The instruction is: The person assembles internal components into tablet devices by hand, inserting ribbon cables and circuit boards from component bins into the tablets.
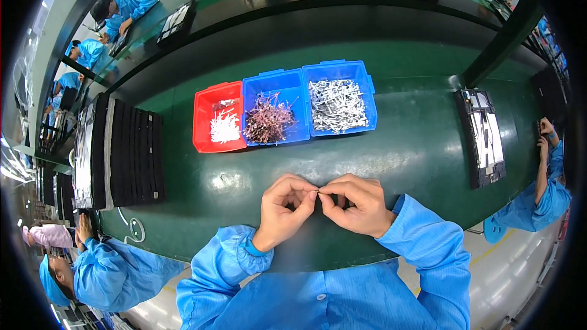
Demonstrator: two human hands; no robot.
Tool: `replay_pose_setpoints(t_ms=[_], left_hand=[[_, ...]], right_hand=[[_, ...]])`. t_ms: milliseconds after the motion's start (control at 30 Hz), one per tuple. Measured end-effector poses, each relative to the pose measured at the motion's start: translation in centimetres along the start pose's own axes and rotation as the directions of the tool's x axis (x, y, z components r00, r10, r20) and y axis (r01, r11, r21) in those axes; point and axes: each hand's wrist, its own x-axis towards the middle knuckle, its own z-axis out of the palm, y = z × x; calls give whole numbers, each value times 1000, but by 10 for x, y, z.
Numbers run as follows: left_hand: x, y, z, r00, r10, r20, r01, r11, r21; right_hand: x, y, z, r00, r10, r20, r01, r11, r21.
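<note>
Above the near part of the green table, my left hand [286, 208] and my right hand [356, 204] meet fingertip to fingertip. Both pinch a tiny dark piece between thumb and index finger; it is too small to name. Beyond them stand three bins side by side. The red bin [203, 139] has short white pieces [225, 127] in it. In the middle blue bin [275, 79] lies a tangle of thin reddish-brown wire-like pieces [268, 121]. The right blue bin [333, 72] holds many small white-and-black pieces [337, 107].
A stack of black trays [131, 156] stands at the left, near a white cable [136, 230]. One black device panel [483, 140] lies at the right. A raised shelf [257, 0] with more panels crosses the back. Co-workers in blue sit at both sides.
</note>
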Motion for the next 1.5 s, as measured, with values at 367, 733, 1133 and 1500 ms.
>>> replay_pose_setpoints(t_ms=[367, 733, 1133, 1500], left_hand=[[-1, -3, -8, 998, -55, 3, 56, 998, -21], [5, 21, -3, 967, -244, 79, 252, 960, -119], [6, 8, -10, 973, -148, 179, 188, 954, -232], [5, 11, -8, 998, -27, 55, 27, 1000, -14]], right_hand=[[-1, 1, 1, 998, 61, 20, -60, 998, -28], [-1, -1, -5, 980, 197, 21, -198, 978, 72], [-4, 0, -4, 962, 250, 113, -269, 940, 210], [0, -4, -8, 962, 236, 136, -262, 941, 216]])
